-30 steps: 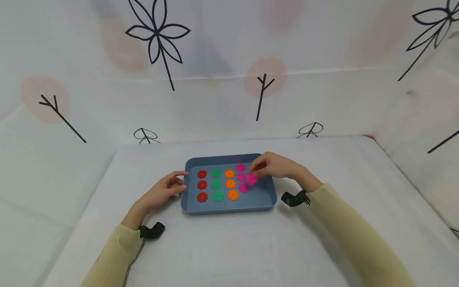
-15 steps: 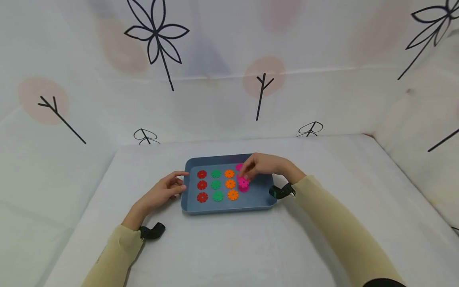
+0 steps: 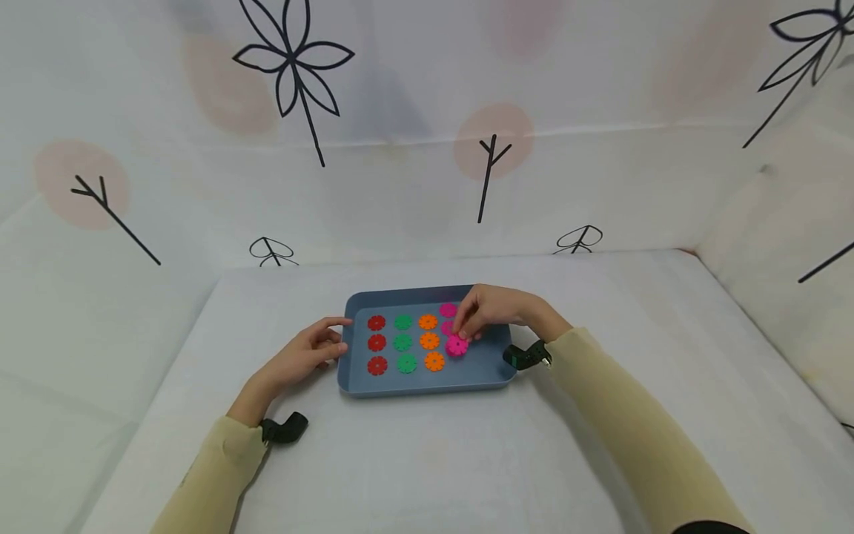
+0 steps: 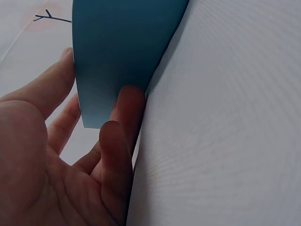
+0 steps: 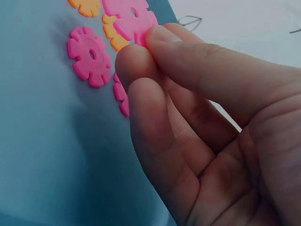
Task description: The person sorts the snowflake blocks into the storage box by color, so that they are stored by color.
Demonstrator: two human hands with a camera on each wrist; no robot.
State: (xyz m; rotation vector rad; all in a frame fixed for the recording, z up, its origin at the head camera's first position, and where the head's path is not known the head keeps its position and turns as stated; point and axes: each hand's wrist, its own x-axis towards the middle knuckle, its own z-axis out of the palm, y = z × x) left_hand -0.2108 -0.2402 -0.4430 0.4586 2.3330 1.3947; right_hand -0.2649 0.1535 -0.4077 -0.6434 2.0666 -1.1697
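Note:
My right hand (image 3: 492, 308) pinches a pink notched disc (image 3: 457, 346) between thumb and fingertips, over the right part of a blue-grey tray (image 3: 427, 387). The right wrist view shows the held pink disc (image 5: 134, 16) raised above the tray floor, with a loose pink disc (image 5: 91, 55) lying below. Another pink disc (image 3: 448, 310) lies near the tray's back, and one beside it is partly covered by my fingers. My left hand (image 3: 308, 351) grips the tray's left edge. Its thumb rests at the rim and its fingers lie against the outer wall (image 4: 117, 42).
Inside the tray stand columns of red discs (image 3: 376, 343), green discs (image 3: 403, 342) and orange discs (image 3: 430, 341), left of the pink ones. A white cloth covers the table (image 3: 414, 460). A white patterned backdrop (image 3: 400, 193) rises behind and at both sides.
My right hand has carried the pink disc leftward over the pink column, then shifted slightly back to the right. The left hand and tray have stayed in place.

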